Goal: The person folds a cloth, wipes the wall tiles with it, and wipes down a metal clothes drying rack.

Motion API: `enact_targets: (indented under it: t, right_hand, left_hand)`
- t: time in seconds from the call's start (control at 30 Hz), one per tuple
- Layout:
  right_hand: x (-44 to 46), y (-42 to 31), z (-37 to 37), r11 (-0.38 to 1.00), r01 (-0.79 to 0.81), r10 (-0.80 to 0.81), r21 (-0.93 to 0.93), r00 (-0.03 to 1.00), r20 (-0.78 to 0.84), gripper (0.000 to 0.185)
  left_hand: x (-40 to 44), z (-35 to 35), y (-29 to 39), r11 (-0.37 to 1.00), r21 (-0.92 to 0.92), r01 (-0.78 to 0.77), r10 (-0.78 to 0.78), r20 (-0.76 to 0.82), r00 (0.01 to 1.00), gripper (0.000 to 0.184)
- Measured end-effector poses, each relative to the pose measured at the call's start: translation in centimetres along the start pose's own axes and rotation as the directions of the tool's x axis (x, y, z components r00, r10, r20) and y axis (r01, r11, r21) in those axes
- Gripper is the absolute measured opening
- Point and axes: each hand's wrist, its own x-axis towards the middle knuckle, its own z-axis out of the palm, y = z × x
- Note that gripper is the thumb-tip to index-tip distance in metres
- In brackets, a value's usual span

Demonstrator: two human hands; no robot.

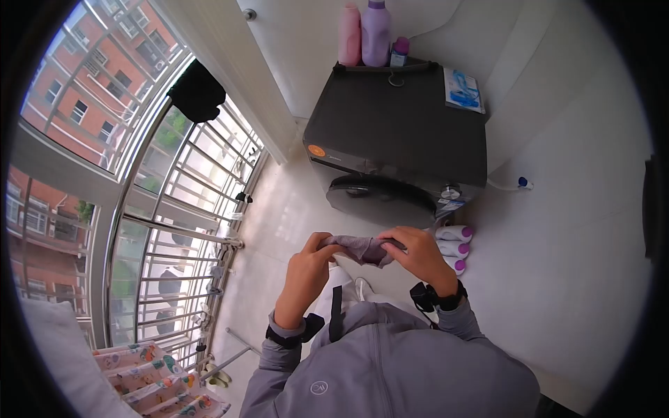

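Observation:
A small mauve-grey piece of cloth [364,249] is stretched between my two hands in front of my body; its exact kind I cannot make out. My left hand [306,274] pinches its left end with fingers bent around the edge. At the right end, the thumb and fingers of my right hand [419,255] are closed on a darker rim. The middle of the cloth sags a little and hangs free. Just beyond my hands stands a dark front-loading washing machine [401,115], its round door [382,199] facing me.
A pink bottle [350,35], a purple bottle [376,33] and a blue-and-white packet [463,90] rest on the machine. White bottles [453,249] stand on the floor at right. Barred windows [185,216] line the left. A metal rack leg [230,360] stands at lower left.

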Motion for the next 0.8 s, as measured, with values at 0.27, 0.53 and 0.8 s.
enact_targets:
  t: [0.27,0.53,0.8]
  right_hand:
    - [19.3,10.7,3.8,0.949,-0.134,0.029,-0.284,0.939,-0.343,0.055]
    - [25.6,17.8,10.7,0.855,-0.211,0.228,-0.474,0.973,-0.021,0.104]
    - [35.8,25.0,8.5,0.828,-0.160,0.224,-0.537,0.973,0.055,0.114]
  left_hand:
    - [24.1,3.1,-13.1,0.938,0.203,-0.281,0.296,-0.046,0.954,0.041]
    - [31.6,8.0,-23.4,0.813,0.203,-0.545,0.427,0.429,0.796,0.090]
    - [42.3,9.7,-26.8,0.821,0.172,-0.545,0.466,0.351,0.812,0.079]
